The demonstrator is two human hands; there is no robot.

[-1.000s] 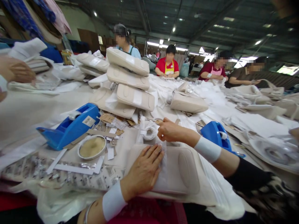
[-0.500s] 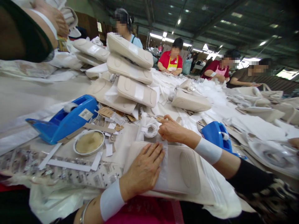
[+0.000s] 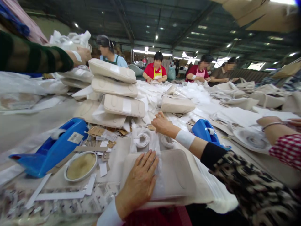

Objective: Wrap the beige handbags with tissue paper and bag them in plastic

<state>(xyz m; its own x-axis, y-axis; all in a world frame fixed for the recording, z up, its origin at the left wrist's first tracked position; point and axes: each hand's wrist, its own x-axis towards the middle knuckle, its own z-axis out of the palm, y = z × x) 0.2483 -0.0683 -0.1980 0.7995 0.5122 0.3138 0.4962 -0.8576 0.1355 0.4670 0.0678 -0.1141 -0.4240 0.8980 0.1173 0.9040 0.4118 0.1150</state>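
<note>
Head camera is looking down over a crowded counter [image 3: 28, 119]. The person's left hand [image 3: 138, 183] is lying flat, fingers spread in a wide, open grip, on the near left half of a beige padded rectangular case [image 3: 178, 175]. The palm is pressing down rather than grasping. It appears to be pinning both the case and the clear plastic strip [image 3: 157, 169] running across it from near to far, so that neither is sliding. The case is sitting at the near edge of the counter, right in front of the person, on a white plastic bag [image 3: 218, 194].

The right hand [image 3: 162, 124] is reaching just beyond the case's far edge, fingers curled into a narrow, closed grip. It seems to be drawing the strip's far end taut, though the pinch itself is hidden behind the knuckles. White coiled cords [image 3: 142, 139] are lying just beside that hand.

A blue plastic tape dispenser [image 3: 54, 147] is standing to the left and a second blue dispenser [image 3: 204, 130] to the right, both near, probably for quick reach. A round metal tin with tan contents [image 3: 81, 166] is sitting beside the left one. Farther off, a stack of beige cases [image 3: 115, 91] is standing. Co-workers' arms, one in a green striped sleeve [image 3: 35, 58] and one in a red checked sleeve [image 3: 285, 149], are reaching in at far left and right.
</note>
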